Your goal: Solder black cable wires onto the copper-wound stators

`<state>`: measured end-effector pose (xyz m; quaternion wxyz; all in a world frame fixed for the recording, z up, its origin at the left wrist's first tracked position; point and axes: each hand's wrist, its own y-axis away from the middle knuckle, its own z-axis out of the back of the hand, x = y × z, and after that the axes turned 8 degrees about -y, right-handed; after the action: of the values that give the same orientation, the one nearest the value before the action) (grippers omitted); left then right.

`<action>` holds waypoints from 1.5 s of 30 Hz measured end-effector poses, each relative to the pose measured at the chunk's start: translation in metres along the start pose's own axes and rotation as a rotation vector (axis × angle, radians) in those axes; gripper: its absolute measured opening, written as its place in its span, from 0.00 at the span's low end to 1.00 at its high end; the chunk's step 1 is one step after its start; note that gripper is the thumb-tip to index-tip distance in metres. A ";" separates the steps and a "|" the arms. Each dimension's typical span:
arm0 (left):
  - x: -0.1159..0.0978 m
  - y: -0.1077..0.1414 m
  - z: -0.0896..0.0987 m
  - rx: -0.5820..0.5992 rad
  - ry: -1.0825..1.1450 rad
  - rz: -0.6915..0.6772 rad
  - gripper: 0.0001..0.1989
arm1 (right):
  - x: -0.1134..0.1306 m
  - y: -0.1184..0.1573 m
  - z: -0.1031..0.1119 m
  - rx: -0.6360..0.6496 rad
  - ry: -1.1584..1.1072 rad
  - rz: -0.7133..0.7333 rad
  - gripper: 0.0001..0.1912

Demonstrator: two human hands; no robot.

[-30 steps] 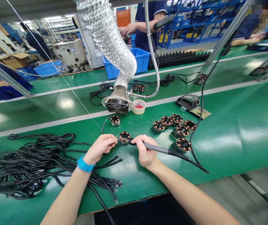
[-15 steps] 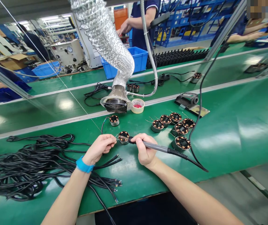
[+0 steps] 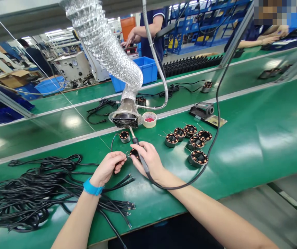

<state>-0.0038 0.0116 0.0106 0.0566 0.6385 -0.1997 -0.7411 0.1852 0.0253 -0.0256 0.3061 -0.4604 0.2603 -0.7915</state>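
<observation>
My left hand point(image 3: 110, 165), with a blue band at the wrist, pinches a thin wire beside a round copper-wound coil ring point(image 3: 134, 153). Over that ring, my right hand point(image 3: 148, 159) holds a soldering iron point(image 3: 135, 139), its metal tip pointing up and away, close under the fan of the fume duct point(image 3: 125, 121). The iron and my fingers partly cover the ring. Another coil ring point(image 3: 125, 136) with a cable attached stands just behind. Several coil rings point(image 3: 199, 158) sit in a group to the right.
Black cables point(image 3: 29, 186) lie heaped at the left, their stripped ends near my left forearm. An iron stand point(image 3: 205, 112) and a round tub point(image 3: 149, 119) stand farther back. The iron's cord loops over my right forearm. Other people are across the bench.
My right hand has turned the iron from pointing left into the ring to pointing up and away, toward the fan. My left hand keeps its pinch. The view has shifted slightly.
</observation>
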 end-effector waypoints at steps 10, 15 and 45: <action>-0.002 0.000 0.007 -0.120 -0.093 -0.069 0.18 | -0.016 -0.005 0.003 0.278 -0.174 -0.036 0.26; -0.002 -0.003 0.009 -0.106 -0.107 -0.061 0.18 | -0.016 -0.006 0.009 0.269 -0.209 -0.035 0.27; 0.006 -0.008 -0.012 -0.239 0.023 -0.036 0.23 | -0.017 -0.003 0.004 0.200 -0.218 -0.026 0.27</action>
<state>0.0079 0.0143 0.0003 0.1214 0.6390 -0.0976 -0.7533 0.1949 0.0395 -0.0313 0.3666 -0.5142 0.1395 -0.7628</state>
